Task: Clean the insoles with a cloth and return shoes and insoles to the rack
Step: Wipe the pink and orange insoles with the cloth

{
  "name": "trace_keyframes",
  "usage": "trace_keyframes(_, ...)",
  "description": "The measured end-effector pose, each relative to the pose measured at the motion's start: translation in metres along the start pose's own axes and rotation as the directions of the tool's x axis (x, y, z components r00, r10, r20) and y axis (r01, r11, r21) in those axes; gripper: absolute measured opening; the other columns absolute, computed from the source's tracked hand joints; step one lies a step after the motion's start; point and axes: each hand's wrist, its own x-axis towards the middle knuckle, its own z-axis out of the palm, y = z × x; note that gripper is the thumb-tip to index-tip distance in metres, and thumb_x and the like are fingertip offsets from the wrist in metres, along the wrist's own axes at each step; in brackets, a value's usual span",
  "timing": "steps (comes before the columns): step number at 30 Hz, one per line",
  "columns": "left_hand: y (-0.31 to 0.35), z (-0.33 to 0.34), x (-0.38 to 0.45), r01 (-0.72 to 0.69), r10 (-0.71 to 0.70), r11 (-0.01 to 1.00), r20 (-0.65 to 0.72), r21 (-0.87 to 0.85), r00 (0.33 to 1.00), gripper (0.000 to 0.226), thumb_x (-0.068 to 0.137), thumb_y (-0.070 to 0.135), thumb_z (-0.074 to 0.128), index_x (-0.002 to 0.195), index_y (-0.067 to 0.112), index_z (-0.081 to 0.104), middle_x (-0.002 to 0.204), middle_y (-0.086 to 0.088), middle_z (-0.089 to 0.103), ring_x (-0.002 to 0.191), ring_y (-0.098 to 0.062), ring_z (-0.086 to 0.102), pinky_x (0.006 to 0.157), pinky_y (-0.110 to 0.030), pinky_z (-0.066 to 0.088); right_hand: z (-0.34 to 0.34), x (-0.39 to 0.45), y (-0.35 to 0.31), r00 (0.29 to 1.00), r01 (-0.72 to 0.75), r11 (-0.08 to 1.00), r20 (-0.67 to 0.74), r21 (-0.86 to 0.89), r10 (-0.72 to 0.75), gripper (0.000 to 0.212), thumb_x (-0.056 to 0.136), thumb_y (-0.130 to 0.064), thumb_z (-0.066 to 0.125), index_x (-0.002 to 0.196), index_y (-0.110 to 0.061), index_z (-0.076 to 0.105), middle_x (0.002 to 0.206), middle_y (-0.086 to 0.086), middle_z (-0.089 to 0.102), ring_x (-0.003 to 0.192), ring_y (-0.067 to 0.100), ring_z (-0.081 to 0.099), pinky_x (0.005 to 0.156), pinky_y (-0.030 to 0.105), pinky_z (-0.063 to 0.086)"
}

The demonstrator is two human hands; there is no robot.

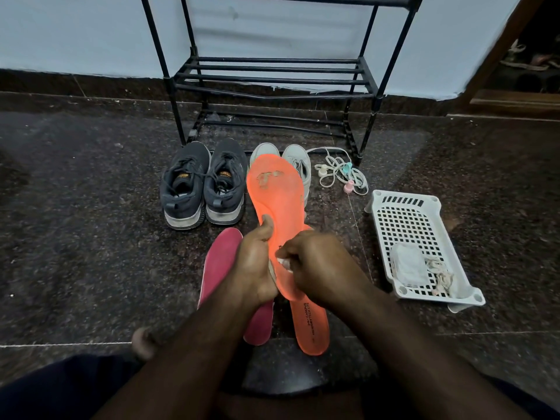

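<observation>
Our left hand (253, 262) grips the long orange foam insole (277, 198), running away from its fingers, while our right hand (315, 262) pinches a small white cloth (285, 263) against its heel.

I get one view only, head-worn, wide-angle, looking forward and down from a seated person. Close on both hands (291, 262) at frame centre, forearms running in from the bottom edge. Floor (91, 237) fills the middle, shoe rack (272, 77) and wall (75, 31) up top, farther off. Edges bend with lens distortion. No second view to overlap.
</observation>
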Motion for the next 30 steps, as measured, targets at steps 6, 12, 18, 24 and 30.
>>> trace_keyframes(6, -0.001, -0.001, 0.001, -0.022, 0.022, 1.000, 0.028, -0.018, 0.999, 0.061, 0.105, 0.048, 0.032, 0.096, 0.000, 0.069, 0.086, -0.019, 0.073, 0.073, -0.029, 0.073, 0.078, -0.039, 0.052, -0.010, 0.002, 0.001, 0.973, -0.024, 0.974, -0.220, 0.223, 0.075, 0.010, 0.083, -0.013, 0.069, 0.087, -0.020, 0.076, 0.086, -0.005, 0.071, 0.085, 0.009, 0.063, 0.079, 0.028, 0.048)
trace_keyframes(12, 0.001, -0.001, -0.001, -0.009, 0.010, 0.999, 0.033, -0.050, 0.999, 0.064, 0.104, 0.053, 0.031, 0.106, -0.001, 0.065, 0.097, -0.022, 0.074, 0.082, -0.033, 0.074, 0.080, -0.044, 0.050, -0.011, -0.004, -0.001, 0.996, -0.077, 0.993, 0.048, 0.093, 0.073, 0.015, 0.083, -0.015, 0.064, 0.089, -0.023, 0.076, 0.091, -0.006, 0.074, 0.090, 0.010, 0.065, 0.080, 0.027, 0.051)
trace_keyframes(18, 0.010, -0.005, -0.001, -0.038, 0.055, 0.987, 0.111, -0.155, 0.992, 0.065, 0.103, 0.056, 0.029, 0.125, 0.004, 0.060, 0.112, -0.021, 0.071, 0.097, -0.035, 0.071, 0.095, -0.051, 0.046, -0.018, -0.004, 0.007, 0.971, -0.137, 0.968, -0.162, 0.210, 0.173, 0.017, 0.082, -0.009, 0.066, 0.088, -0.022, 0.075, 0.089, -0.010, 0.073, 0.085, 0.005, 0.065, 0.078, 0.024, 0.050)
trace_keyframes(24, 0.016, -0.003, -0.003, -0.080, 0.118, 0.965, 0.144, -0.251, 0.983, 0.068, 0.104, 0.059, 0.020, 0.114, 0.008, 0.063, 0.097, -0.014, 0.077, 0.083, -0.036, 0.075, 0.099, -0.058, 0.038, -0.001, -0.012, -0.008, 0.985, -0.174, 0.916, 0.049, 0.361, 0.168, 0.016, 0.083, -0.008, 0.064, 0.087, -0.021, 0.072, 0.081, -0.003, 0.074, 0.073, 0.010, 0.069, 0.075, 0.035, 0.057)
trace_keyframes(30, 0.017, -0.005, -0.003, -0.081, 0.128, 0.965, 0.180, -0.248, 0.975, 0.068, 0.103, 0.061, 0.016, 0.126, 0.014, 0.059, 0.105, -0.018, 0.075, 0.099, -0.035, 0.071, 0.099, -0.057, 0.039, -0.005, -0.006, -0.009, 0.958, -0.137, 0.934, -0.194, 0.330, 0.209, 0.018, 0.083, -0.006, 0.062, 0.088, -0.018, 0.074, 0.088, -0.006, 0.073, 0.081, 0.008, 0.067, 0.079, 0.026, 0.051)
